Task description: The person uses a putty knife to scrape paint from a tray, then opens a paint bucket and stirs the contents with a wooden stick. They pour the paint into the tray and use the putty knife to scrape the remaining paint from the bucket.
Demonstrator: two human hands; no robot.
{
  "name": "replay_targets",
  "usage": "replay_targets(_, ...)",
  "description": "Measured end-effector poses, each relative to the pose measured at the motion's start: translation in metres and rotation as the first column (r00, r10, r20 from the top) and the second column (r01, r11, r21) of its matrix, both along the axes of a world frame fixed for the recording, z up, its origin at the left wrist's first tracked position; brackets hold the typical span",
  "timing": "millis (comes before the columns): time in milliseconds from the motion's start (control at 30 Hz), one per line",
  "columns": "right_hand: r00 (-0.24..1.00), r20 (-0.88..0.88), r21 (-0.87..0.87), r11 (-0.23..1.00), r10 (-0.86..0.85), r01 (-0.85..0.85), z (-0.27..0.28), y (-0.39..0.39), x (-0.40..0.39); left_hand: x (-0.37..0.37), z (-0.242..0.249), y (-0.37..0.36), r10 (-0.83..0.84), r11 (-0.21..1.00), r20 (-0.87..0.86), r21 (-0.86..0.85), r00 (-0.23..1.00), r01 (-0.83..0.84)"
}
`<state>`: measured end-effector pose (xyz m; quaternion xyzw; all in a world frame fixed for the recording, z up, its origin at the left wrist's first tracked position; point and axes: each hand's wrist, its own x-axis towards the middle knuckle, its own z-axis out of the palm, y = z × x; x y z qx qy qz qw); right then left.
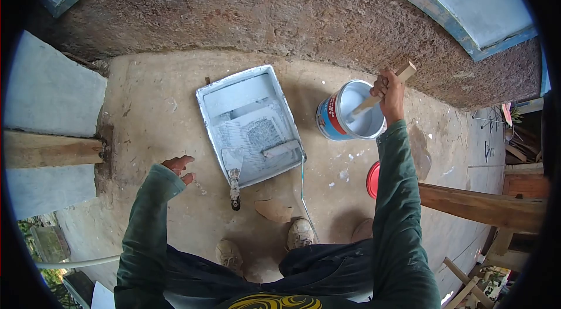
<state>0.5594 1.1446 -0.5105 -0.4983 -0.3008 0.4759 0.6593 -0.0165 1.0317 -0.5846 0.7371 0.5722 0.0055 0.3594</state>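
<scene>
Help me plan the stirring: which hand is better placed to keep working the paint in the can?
The right hand. It already grips the wooden stick, whose lower end sits in the paint can. The left hand hangs empty over the floor, nearer the paint tray.

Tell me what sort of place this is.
Probably an outdoor painting job at a building: a paint tray and open paint can sit on bare concrete floor, beside a rough wall.

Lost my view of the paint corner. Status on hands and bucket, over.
Right hand shut on wooden stick, stick down in open paint bucket. Left hand free, off the floor. Roller tray and scraper between the hands.
</scene>
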Motion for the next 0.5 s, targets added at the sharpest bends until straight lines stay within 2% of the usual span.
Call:
replay_targets(67,0.946,0.289,-0.093,0.979,-0.148,0.182,0.007,0.000,0.003,-0.002,0.002,-0.001,0.013,1.000,0.009,-0.009,1.000,-0.013)
replay_targets(100,0.890,0.400,-0.047,0.965,-0.219,0.258,0.009,0.000,0.000,-0.003,0.002,-0.002,0.023,1.000,0.020,-0.017,1.000,-0.023)
replay_targets(133,0.890,0.401,-0.049,0.965,-0.217,0.258,0.007,0.001,-0.002,-0.004,0.001,-0.002,0.024,1.000,0.020,-0.019,1.000,-0.023)
replay_targets(200,0.723,0.575,0.157,0.919,-0.382,0.361,0.005,0.004,-0.014,-0.006,-0.001,-0.003,0.000,1.000,-0.008,-0.013,1.000,0.000)
replay_targets(267,0.723,0.549,0.221,0.907,-0.420,0.359,-0.001,0.006,-0.025,-0.005,-0.002,-0.003,-0.005,1.000,-0.022,-0.018,1.000,0.004)
replay_targets(333,0.877,0.232,0.261,0.896,-0.420,0.360,-0.012,0.012,-0.025,-0.003,-0.002,-0.002,-0.011,1.000,-0.035,-0.022,0.999,0.010)
replay_targets(400,0.908,0.180,0.221,0.915,-0.378,0.337,-0.006,0.005,-0.022,-0.001,-0.003,0.000,-0.033,0.999,-0.016,-0.007,0.999,0.033)
replay_targets(467,0.999,-0.013,0.016,0.999,-0.033,0.033,-0.001,-0.002,-0.003,0.003,-0.001,0.002,-0.019,1.000,-0.013,-0.008,1.000,0.019)
replay_targets(500,0.999,0.033,-0.070,0.997,-0.016,0.018,0.003,-0.002,0.005,0.004,0.000,0.002,-0.008,1.000,-0.012,-0.012,1.000,0.008)
